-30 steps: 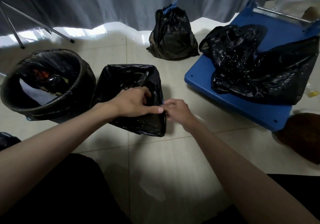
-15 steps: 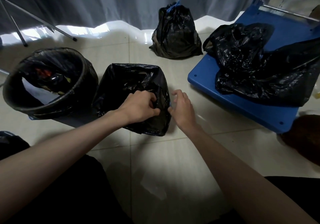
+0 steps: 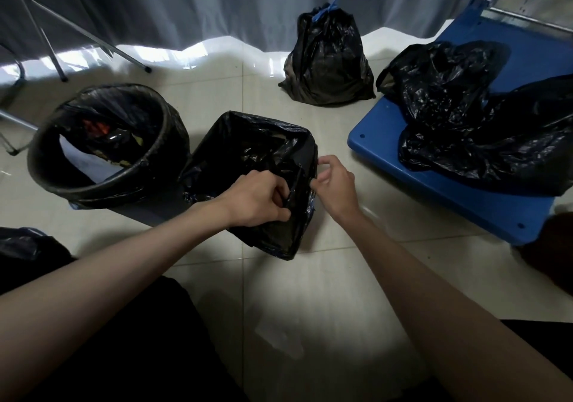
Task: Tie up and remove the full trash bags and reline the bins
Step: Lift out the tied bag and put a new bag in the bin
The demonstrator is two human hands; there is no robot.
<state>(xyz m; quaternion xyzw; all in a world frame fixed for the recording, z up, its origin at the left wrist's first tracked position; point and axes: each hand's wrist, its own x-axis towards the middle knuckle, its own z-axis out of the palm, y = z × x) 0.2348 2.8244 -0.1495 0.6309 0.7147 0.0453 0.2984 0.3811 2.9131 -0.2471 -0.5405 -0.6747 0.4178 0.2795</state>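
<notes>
- The square bin (image 3: 248,181), draped in a black liner (image 3: 266,153), stands on the floor as the landmark here; the person's hands work at its near right corner.
- The left hand (image 3: 257,198) is closed, fingers pinching a fold of liner just inside that corner's rim.
- The right hand (image 3: 335,184) sits just outside the same corner, thumb and fingertips nipped on the liner's edge (or perhaps its blue drawstring; too dark to tell which).
- Judged from this, the step in hand is relining: seating the fresh liner snugly over the rim of the square bin.
- Left of the square bin, touching it, the round bin (image 3: 105,144) holds rubbish in an untied bag, so it looks undone.
- Behind the square bin, well apart, a tied bag (image 3: 325,66) with a blue tie sits on the floor.
- To its right, loose black bags (image 3: 465,116) lie on a blue platform (image 3: 449,196).
- The next move likely calls for pulling the slack down evenly without tearing the thin film, then turning to the round bin.
</notes>
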